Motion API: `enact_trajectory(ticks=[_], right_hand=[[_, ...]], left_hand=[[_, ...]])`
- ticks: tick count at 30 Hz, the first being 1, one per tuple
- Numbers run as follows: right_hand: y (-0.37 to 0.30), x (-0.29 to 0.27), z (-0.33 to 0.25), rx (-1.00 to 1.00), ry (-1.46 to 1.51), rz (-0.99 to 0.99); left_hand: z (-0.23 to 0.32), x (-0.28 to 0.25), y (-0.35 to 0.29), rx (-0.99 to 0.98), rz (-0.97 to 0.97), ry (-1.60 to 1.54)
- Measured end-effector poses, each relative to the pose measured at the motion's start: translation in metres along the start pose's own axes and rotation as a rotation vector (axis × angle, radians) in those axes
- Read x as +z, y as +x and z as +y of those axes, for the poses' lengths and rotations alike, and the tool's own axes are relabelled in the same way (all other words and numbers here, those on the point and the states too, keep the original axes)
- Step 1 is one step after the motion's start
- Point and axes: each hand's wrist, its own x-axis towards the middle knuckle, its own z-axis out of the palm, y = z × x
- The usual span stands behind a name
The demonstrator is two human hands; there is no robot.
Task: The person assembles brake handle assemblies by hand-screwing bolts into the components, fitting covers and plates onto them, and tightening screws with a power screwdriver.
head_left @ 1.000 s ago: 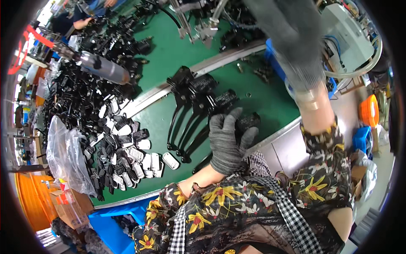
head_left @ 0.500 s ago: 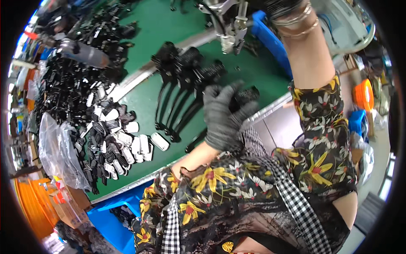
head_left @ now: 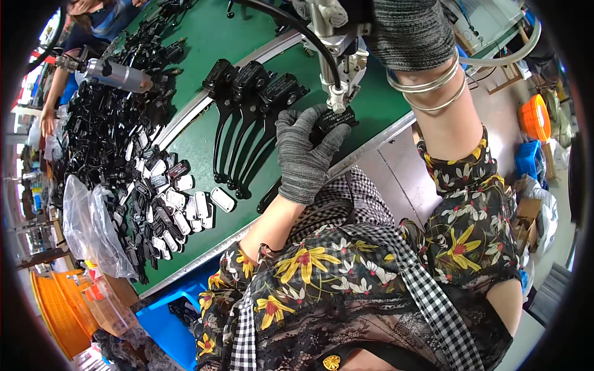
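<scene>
My left hand (head_left: 306, 154), in a grey knit glove, is closed around the black reservoir end of a brake lever assembly (head_left: 337, 120) at the table's near edge. Its lever sticks out past my wrist, partly covered. Above it stands a power screwdriver (head_left: 337, 93) with a metal nozzle and a black hose, its tip at the reservoir's top; contact is hard to tell. My right hand (head_left: 411, 34), gloved too, wraps the upper part of the tool, most fingers hidden behind it. Left of my left hand lie three similar brake lever assemblies (head_left: 250, 86) side by side.
Dark parts (head_left: 99, 130) are heaped along the left of the green table (head_left: 192, 139), with white and black small caps (head_left: 179, 207) nearer. A clear plastic bag (head_left: 93, 222) and a grey cylindrical tool (head_left: 117, 75) are there. A blue bin (head_left: 164, 321) sits below; another person's arm (head_left: 52, 102) shows far left.
The screwdriver has come down to the reservoir under my left hand, and my right hand has come lower with it. The view has shifted; another person has come into sight at the far left.
</scene>
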Motion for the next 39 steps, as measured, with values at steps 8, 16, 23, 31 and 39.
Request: enact_trajectory(ticks=[8,16,23,31,39], right_hand=[[-0.005,-0.002,0.008,0.023,0.024,-0.018],[-0.011,-0.004,0.006,0.032,0.033,-0.017],[-0.021,0.007,-0.019,-0.02,0.102,-0.03],[-0.02,0.009,-0.009,0.006,0.124,-0.061],[-0.013,0.024,0.014,0.069,0.118,-0.103]], left_hand=[[-0.001,0.0,0.002,0.028,0.023,-0.026],[0.002,0.002,0.005,0.006,0.011,-0.053],[0.0,-0.004,0.005,0.137,0.022,0.047],[-0.017,-0.001,0.002,0.102,0.024,0.019],[-0.02,-0.005,0.0,-0.125,-0.105,-0.09]])
